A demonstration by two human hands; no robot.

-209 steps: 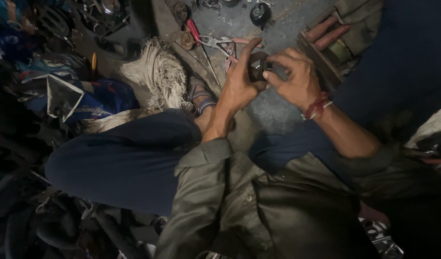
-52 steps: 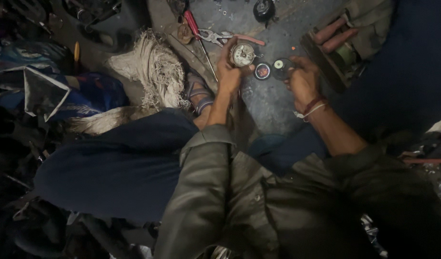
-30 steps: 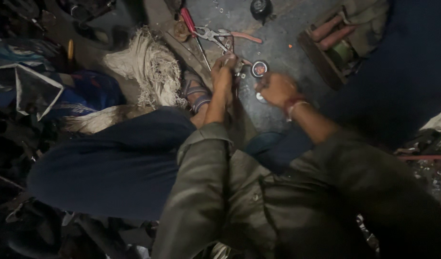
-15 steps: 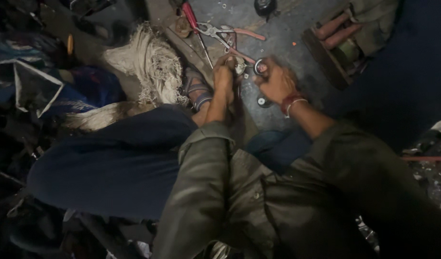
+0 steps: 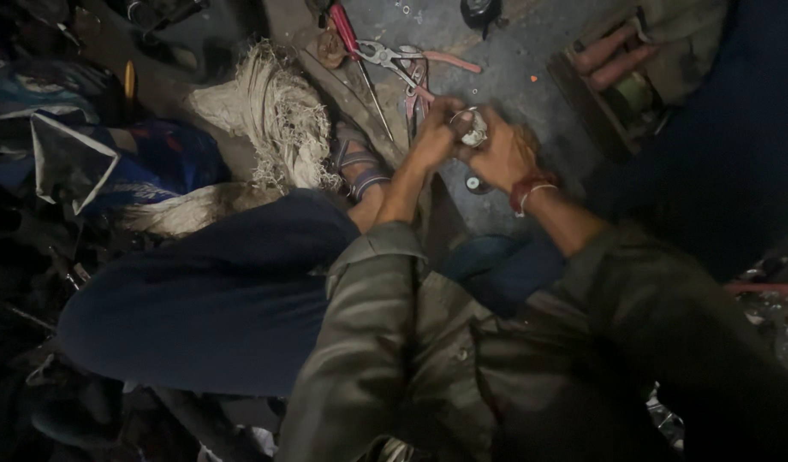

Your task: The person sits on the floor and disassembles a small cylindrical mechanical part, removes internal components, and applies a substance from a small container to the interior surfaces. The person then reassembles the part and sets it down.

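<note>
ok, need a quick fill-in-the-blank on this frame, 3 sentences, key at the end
1. Both hands, left hand and right hand, hold one small ____ metal part.
2. The pliers on the floor have ____ handles.
3. The red cord sits on the ____ wrist.

Missing words: round; red; right

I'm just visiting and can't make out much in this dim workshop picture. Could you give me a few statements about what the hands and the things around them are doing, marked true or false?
1. Both hands hold one small shiny metal part between them. True.
2. The left hand holds the pliers. False: the red-handled pliers lie on the floor beyond the hands.
3. A red band sits on the right hand wrist. True.
4. The person's foot is bare. False: it wears a sandal.
5. A frayed pale cloth lies left of the sandal. True.
</note>
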